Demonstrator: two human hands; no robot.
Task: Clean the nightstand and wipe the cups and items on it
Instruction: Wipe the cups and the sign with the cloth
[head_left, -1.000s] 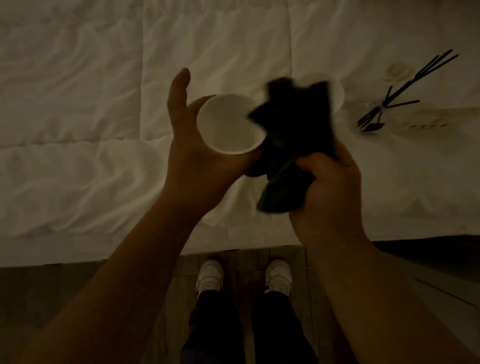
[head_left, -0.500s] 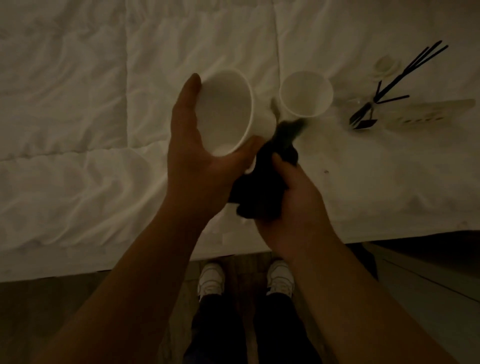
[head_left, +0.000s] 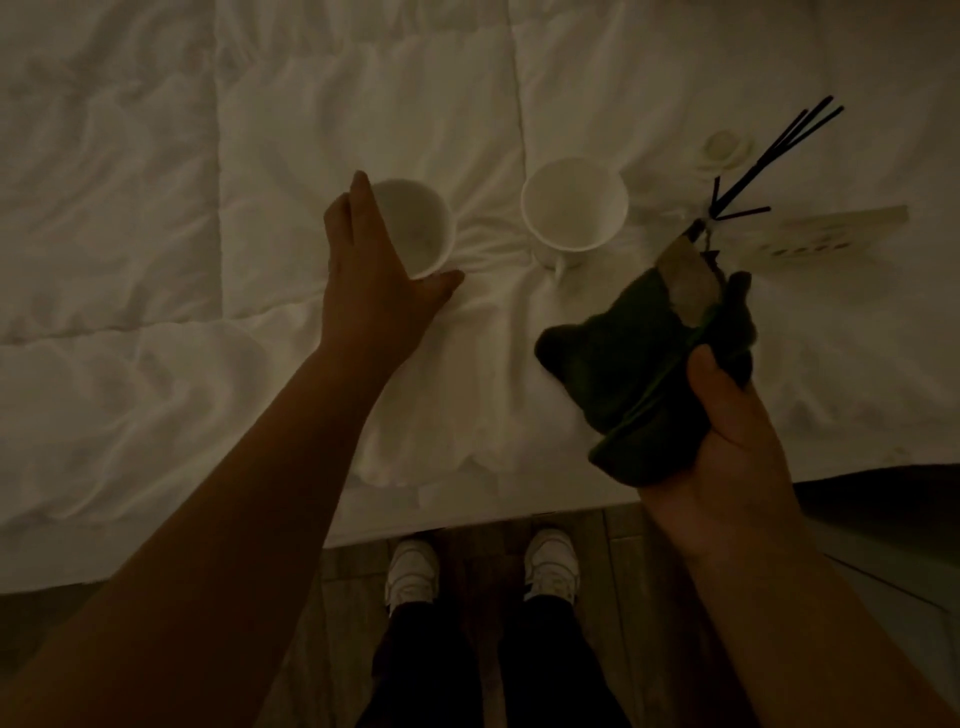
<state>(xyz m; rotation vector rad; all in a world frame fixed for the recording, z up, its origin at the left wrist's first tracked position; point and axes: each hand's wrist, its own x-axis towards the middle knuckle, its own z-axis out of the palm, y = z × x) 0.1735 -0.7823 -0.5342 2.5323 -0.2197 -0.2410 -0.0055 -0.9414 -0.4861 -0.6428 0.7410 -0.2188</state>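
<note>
1. A white cup (head_left: 415, 228) stood upright on the white bedcover (head_left: 156, 260), with the left hand (head_left: 371, 280) wrapped around its near side.
2. A second white cup (head_left: 574, 208) stood apart to its right.
3. The right hand (head_left: 727, 436) clutched a bunched dark green cloth (head_left: 639, 374) above the bedcover's edge.
4. Black reed sticks (head_left: 769, 156) lay beyond the cloth.

1. the two white cups, one at the left (head_left: 415, 228) and one at the right (head_left: 574, 208), look smooth, like glazed ceramic with a soft shine.
2. the dark green cloth (head_left: 634, 374) looks soft and matt, a little fuzzy.
3. the white bedding (head_left: 156, 208) is matt fabric, wrinkled and quilted.
4. the black sticks (head_left: 779, 140) look thin and matt.
5. the floor (head_left: 478, 561) looks like wood planks.
</note>
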